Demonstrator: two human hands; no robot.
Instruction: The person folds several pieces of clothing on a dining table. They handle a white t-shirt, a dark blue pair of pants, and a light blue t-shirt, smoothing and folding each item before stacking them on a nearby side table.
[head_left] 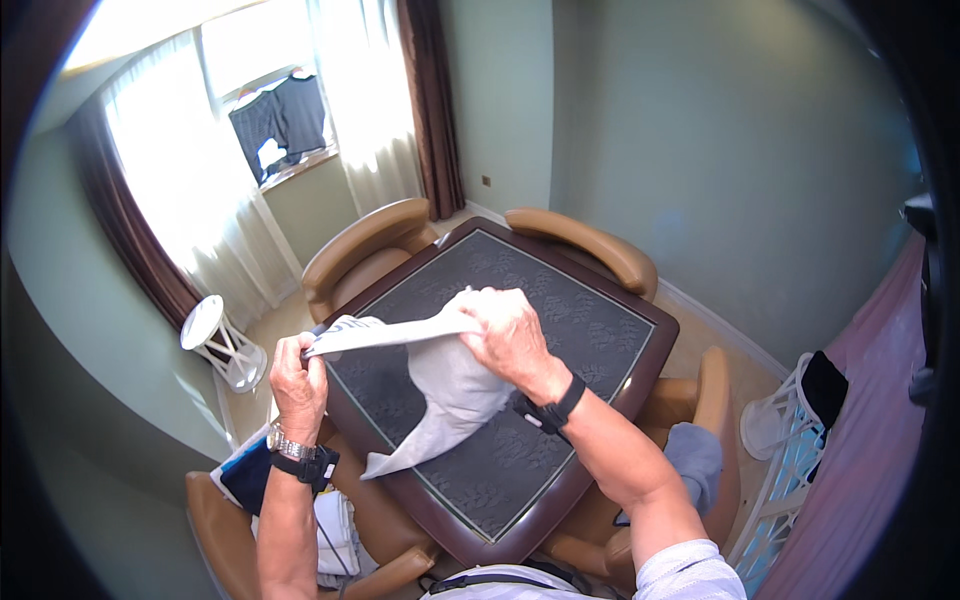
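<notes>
Right hand's fingertips partly hidden by the pale cloth. Dark marking by the left hand too creased to read. Left forearm blocks part of the folded clothes; right forearm overlaps the grey cloth. Shirt sleeve cut at lower edge. Pink curtain lost in dark rim. Wall fitting too small to tell.

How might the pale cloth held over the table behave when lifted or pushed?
The pale cloth is probably floppy: its loose part droops below the right hand. It would likely straighten when pulled, since its upper part looks taut between that hand and the left hand. Lacking a round shape, it seems unlikely to roll.
</notes>
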